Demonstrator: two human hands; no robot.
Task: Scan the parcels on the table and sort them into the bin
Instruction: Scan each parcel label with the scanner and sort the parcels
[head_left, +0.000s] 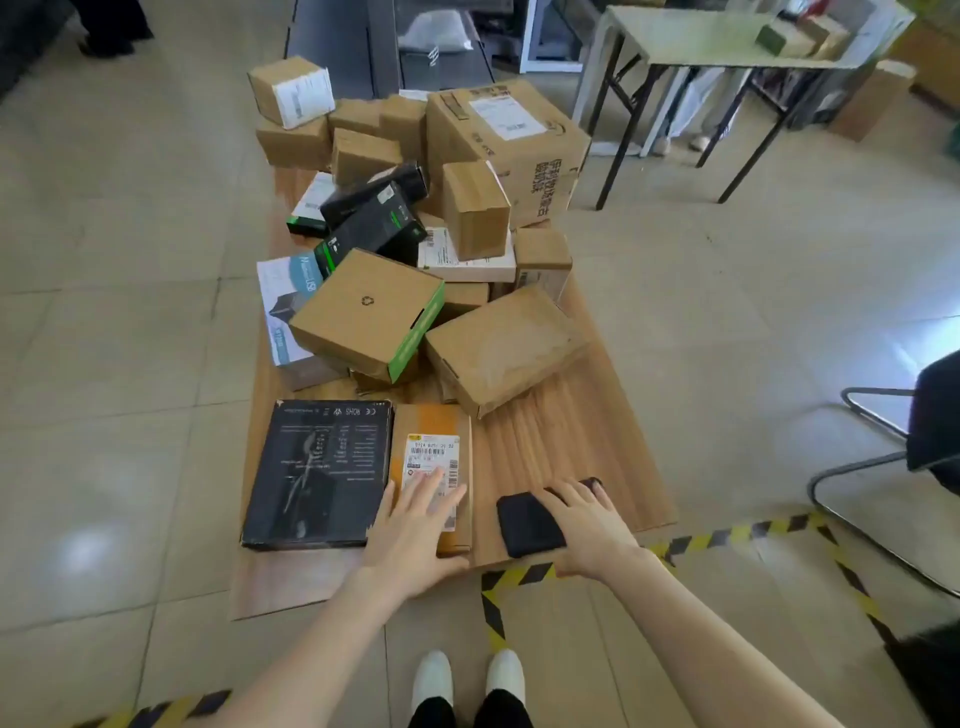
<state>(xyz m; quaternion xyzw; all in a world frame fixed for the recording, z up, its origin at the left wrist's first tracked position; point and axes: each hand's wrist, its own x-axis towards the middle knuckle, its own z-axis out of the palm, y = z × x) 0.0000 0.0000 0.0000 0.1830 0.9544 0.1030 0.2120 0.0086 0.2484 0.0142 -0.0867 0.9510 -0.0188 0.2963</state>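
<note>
**Left grip** (415, 525): fingers straight and fanned, palm down on the flat parcel (427, 422), pinching nothing.

**Right grip** (587, 525): fingers spread over a black device (524, 525), laid on it rather than closed round it.

**Flat parcel:** it lies at the near edge of the tabletop (561, 431), just beside the black box (319, 473) on its left. Its label (434, 451) faces up, partly under your fingers. You can expect it to be light, thin and stiff, with taped faces that are likely slick. Take it by the two long edges, thumb against fingers, and leave the barcode bare.

**Pile of boxes** (498, 348): it is stacked behind the parcel, with several boxes leaning. Pull from the top, since lower ones may bring others down.

**Bin:** you cannot pick one out here.
</note>
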